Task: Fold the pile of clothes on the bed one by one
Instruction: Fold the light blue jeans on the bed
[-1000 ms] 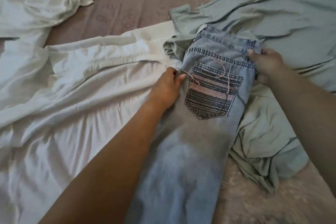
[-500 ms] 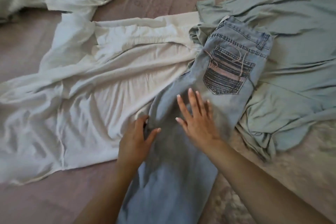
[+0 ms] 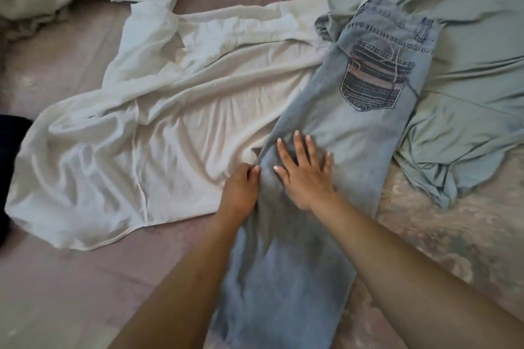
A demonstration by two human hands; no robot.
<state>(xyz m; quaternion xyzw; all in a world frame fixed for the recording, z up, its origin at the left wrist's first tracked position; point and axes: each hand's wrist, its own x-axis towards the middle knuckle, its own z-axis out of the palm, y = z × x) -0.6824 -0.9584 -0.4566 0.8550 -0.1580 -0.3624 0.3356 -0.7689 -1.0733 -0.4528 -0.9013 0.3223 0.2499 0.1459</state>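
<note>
Under my fingers, pale blue jeans (image 3: pixel 340 150), faded and washed out, their back pocket (image 3: pixel 374 76) striped navy and dusty pink. Left of them, a white garment (image 3: pixel 141 133). Right, a sage-green garment (image 3: pixel 467 71). Beneath it all, the mauve bedspread (image 3: pixel 71 292).

one jeans (image 3: pixel 354 133), two white garments (image 3: pixel 158 127), one green garment (image 3: pixel 465 71), two hands (image 3: pixel 304 176)

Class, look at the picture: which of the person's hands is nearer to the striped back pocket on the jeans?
Right. The right hand lies flat on the jeans below the striped pocket; the left hand grips their left edge, farther away.
</note>
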